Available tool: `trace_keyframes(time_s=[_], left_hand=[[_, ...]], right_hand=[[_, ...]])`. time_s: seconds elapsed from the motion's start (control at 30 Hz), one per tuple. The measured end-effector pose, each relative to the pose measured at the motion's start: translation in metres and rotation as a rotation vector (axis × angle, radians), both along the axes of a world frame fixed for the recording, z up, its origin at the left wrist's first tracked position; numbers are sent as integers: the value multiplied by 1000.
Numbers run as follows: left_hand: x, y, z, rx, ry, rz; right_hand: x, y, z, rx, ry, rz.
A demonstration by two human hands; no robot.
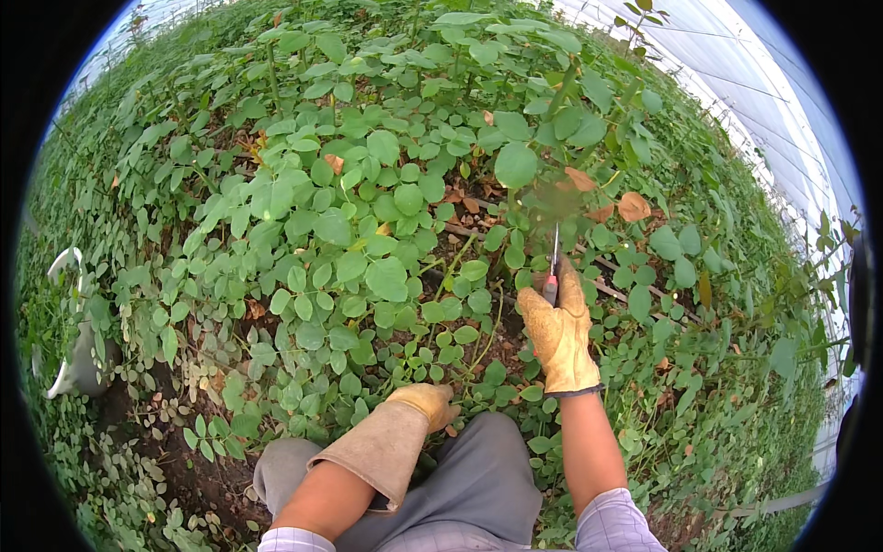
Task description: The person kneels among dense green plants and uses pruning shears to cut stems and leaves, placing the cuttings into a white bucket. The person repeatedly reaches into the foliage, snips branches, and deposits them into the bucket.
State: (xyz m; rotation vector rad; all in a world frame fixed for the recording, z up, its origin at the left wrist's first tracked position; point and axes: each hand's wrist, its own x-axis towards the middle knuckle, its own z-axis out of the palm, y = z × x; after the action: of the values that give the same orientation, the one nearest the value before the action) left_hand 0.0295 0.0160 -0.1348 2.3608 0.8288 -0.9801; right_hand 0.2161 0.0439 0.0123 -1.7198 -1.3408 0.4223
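Observation:
My right hand (pixel 560 324), in a yellow leather work glove, is closed around pruning shears (pixel 552 276) with a dark handle and a touch of red. Their metal blade points away from me into the leafy rose bushes (pixel 386 276). Whether the blade touches a stem is hidden by a blurred patch of foliage. Low in front of my knees, my left hand (pixel 431 406) wears a leather glove with a long tan gauntlet cuff (pixel 379 441). Its fingers curl beside green stems (pixel 483 345); I cannot tell whether it grips one.
A white bucket (pixel 86 359) lies among plants at the left. Thin pipes or canes (pixel 621 293) run along the ground beyond my right hand. Dry brown leaves (pixel 633 206) hang among the foliage. Bare soil (pixel 186 455) shows at lower left, and plastic greenhouse sheeting (pixel 766 90) rises at the right.

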Motion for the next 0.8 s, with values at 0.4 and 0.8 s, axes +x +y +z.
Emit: trace_keyframes(time_s=[0.4,0.8], left_hand=[[7,-2,5,101,-93,-261],[-16,1,-45,225,-196,-304]], right_hand=[[37,15,65,248,840,175],[-16,13,-11,-7,-175,-137]])
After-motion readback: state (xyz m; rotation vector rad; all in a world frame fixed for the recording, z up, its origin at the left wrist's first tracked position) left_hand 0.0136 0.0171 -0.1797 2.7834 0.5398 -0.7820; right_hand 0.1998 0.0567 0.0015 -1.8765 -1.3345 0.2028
